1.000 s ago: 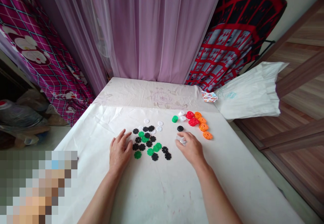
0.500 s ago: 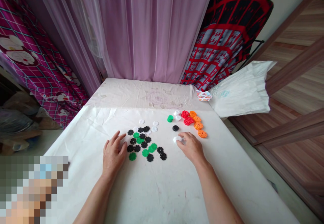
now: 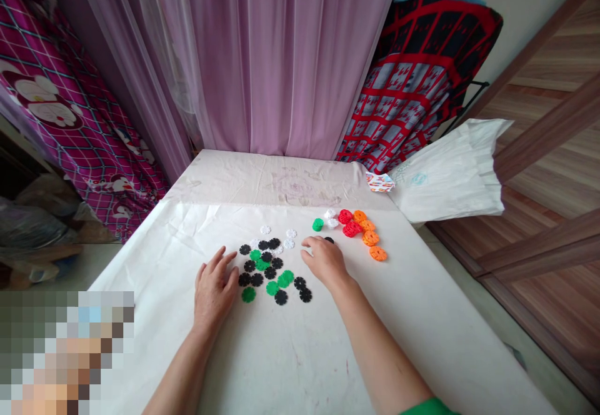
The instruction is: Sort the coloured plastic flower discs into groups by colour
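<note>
Scattered on the white-covered table (image 3: pixel 300 352) are loose notched plastic discs: black discs (image 3: pixel 280 297), green discs (image 3: pixel 248 294) and white discs (image 3: pixel 291 233). My left hand (image 3: pixel 216 287) rests at the left side of this spread, fingers apart and holding nothing. My right hand (image 3: pixel 323 261) is over the right side of the spread, near the white discs. Its thumb and forefinger are apart, with nothing visible between them. Behind it, a black disc stack (image 3: pixel 329 240) is partly covered. The white stack seen earlier is out of sight, perhaps under this hand.
Toward the back right stand a green stack (image 3: pixel 317 224), white stacks (image 3: pixel 332 222), red stacks (image 3: pixel 351 229) and several orange stacks (image 3: pixel 370 238). A white bag (image 3: pixel 450 174) and a small patterned packet (image 3: pixel 380 182) lie at the right back edge. Purple curtains (image 3: pixel 285 59) hang behind.
My right hand has let go of the white disc stack and moved left and slightly up toward the loose white discs. My left hand stays in place. The view has shifted slightly.
</note>
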Motion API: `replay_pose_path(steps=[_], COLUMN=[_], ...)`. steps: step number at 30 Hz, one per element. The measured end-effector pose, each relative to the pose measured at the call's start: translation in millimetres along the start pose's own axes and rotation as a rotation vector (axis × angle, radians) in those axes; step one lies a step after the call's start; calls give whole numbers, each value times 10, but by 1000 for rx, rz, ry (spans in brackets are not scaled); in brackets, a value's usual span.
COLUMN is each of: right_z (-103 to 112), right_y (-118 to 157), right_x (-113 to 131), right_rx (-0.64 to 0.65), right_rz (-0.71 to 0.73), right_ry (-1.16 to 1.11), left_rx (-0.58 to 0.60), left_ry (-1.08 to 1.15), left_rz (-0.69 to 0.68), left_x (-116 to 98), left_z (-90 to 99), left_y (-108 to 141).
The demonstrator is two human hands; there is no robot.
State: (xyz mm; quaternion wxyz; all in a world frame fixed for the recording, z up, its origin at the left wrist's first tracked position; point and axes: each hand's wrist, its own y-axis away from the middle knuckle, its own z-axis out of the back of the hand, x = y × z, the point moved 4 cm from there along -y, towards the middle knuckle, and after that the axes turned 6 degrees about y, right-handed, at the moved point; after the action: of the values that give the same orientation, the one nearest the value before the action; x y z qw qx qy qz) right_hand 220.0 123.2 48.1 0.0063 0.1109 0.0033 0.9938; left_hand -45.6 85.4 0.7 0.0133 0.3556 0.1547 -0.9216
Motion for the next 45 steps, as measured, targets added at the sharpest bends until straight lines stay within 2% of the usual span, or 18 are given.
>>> replay_pose_path(steps=[5,12,18,21,26,28,30,32,40,45], right_z=[-151,-267,-177,-47,176,203,195,169,67,129], right_y=[-163,-207,-102,37,341,433,489,512,458,490], right_x=[292,343,360,192,-474,-712,-845,-867,-698,-754], right_rx=[71,94,54,-12,-144,-147,-131,-108,-47,-74], right_rz=[-93,-114,-85,-96,-195,-224,-239,-234,-235,-228], right_ry=[101,113,122,50,40,56,67,70,89,71], left_rx=[0,2,30,34,24,25,28,35,44,33], left_ry=[0,6,10,17,16,16,22,27,30,35], left_rz=[3,12,25,21,13,19,26,30,33,27], left_x=[-9,-35,-24,-19,-15,-15,-15,-15,-12,-25], left_z=[-2,9,18,21,18,16,15,14,25,22], left_y=[4,2,-10,-14,-16,-17,-19,-20,-21,-9])
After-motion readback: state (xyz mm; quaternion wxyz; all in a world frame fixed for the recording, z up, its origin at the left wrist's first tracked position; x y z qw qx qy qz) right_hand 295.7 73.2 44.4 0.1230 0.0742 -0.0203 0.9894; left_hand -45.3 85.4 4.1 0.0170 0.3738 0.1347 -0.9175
